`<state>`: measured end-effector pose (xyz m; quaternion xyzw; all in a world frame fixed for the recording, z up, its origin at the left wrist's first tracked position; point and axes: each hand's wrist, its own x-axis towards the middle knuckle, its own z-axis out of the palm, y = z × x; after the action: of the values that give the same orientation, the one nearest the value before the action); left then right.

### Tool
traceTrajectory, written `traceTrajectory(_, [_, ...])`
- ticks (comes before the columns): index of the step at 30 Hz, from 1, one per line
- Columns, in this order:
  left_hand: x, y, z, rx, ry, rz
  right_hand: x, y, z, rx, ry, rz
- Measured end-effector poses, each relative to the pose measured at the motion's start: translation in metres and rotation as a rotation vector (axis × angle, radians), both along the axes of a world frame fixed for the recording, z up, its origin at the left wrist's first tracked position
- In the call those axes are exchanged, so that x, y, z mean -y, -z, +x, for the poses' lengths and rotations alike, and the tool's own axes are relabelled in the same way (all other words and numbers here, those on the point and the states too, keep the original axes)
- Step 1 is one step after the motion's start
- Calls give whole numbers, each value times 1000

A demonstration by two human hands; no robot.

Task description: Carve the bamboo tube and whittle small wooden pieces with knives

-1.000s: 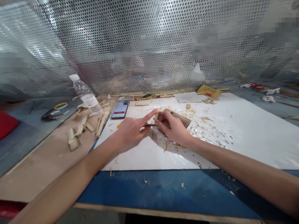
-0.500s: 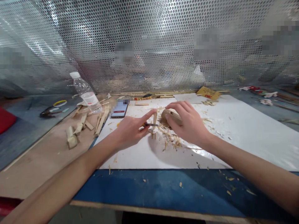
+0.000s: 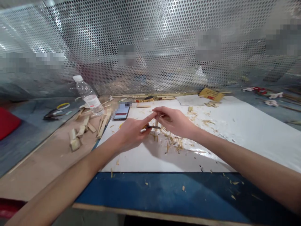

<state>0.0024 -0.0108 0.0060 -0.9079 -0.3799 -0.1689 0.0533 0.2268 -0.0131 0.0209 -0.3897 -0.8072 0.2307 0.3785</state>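
Note:
My left hand [image 3: 133, 133] is closed around a craft knife [image 3: 154, 127]. A bit of yellow handle shows, and the blade points right. Its index finger stretches to the top of a small pale wooden strip [image 3: 156, 122] that stands above the white sheet. My right hand [image 3: 175, 122] meets that fingertip, thumb and fingers pinched on the strip's upper end; the exact grip is partly hidden. Thin wood shavings [image 3: 174, 141] lie scattered below both hands. A small yellowish block [image 3: 190, 109] sits behind my right hand.
A phone [image 3: 121, 111] and a leaning water bottle [image 3: 90, 99] stand at the left, beside wood offcuts [image 3: 74, 140]. A yellow sandpaper piece [image 3: 211, 94] lies at the back of the white sheet [image 3: 249, 135]. A perforated metal screen [image 3: 150, 34] rises behind the table.
My right hand has left the thick round wood piece and moved left to the strip at my left fingertip. That round piece is out of sight. My left hand still holds the knife.

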Motion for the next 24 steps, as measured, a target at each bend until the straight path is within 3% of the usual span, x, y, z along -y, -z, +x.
traceTrajectory(8, [-3, 5, -1, -32, -10, 27, -6, 12, 0, -108, 77, -31])
traceTrajectory(17, [-1, 0, 1, -14, 27, -43, -3, 12, -6, -149, 99, -25])
traceTrajectory(24, [-5, 3, 0, -84, 8, -113, -2, 4, -4, -43, 122, -18])
